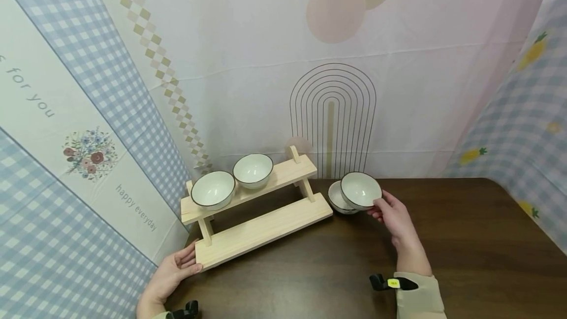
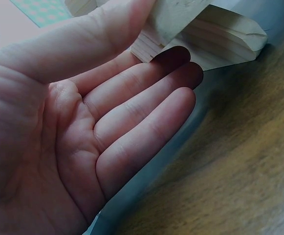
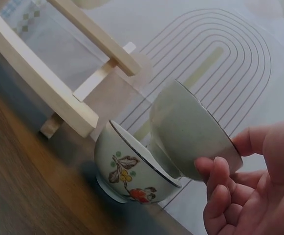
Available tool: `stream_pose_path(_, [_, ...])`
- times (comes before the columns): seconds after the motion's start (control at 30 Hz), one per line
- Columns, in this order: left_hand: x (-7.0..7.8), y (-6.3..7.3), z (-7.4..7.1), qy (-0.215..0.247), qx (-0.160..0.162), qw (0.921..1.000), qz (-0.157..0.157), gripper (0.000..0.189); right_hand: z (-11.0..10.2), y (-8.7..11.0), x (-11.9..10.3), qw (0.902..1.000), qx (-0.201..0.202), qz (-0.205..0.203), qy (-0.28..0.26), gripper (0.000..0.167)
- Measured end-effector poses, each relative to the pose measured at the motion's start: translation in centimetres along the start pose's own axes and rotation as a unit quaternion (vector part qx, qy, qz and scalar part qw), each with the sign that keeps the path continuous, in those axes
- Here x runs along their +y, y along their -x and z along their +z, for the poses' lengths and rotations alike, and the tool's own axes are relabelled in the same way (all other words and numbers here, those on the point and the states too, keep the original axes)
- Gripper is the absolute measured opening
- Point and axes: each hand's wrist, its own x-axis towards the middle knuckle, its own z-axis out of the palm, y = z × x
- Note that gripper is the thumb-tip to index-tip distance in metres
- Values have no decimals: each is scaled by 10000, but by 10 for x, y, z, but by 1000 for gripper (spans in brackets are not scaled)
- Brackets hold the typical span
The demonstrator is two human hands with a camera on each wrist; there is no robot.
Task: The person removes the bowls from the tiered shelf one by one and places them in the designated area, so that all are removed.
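My left hand (image 1: 170,274) holds the left end of a two-tier wooden shelf (image 1: 266,230) at its lower board. In the left wrist view its fingers (image 2: 142,132) extend beside the wood, some tips in shadow. My right hand (image 1: 395,218) pinches the rim of a white bowl (image 1: 361,190) with a dark edge, tilted above another bowl (image 1: 336,198). That lower bowl (image 3: 132,171), painted with fruit and leaves, sits on the table just past the shelf's right end. Whether the two bowls touch cannot be told.
Two more white bowls, one at the left end (image 1: 214,190) and one near the middle (image 1: 253,170), stand on the upper board. Behind the dark wooden table (image 1: 310,270) hangs a patterned cloth (image 1: 248,87). Checked cloth (image 1: 128,78) borders the left side.
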Motion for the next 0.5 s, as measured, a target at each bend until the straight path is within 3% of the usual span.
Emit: stream_pose_path(0.5, [0,2,0,-24,208,9998,-76,82,-18,3,9,9952,820,118,-526,64])
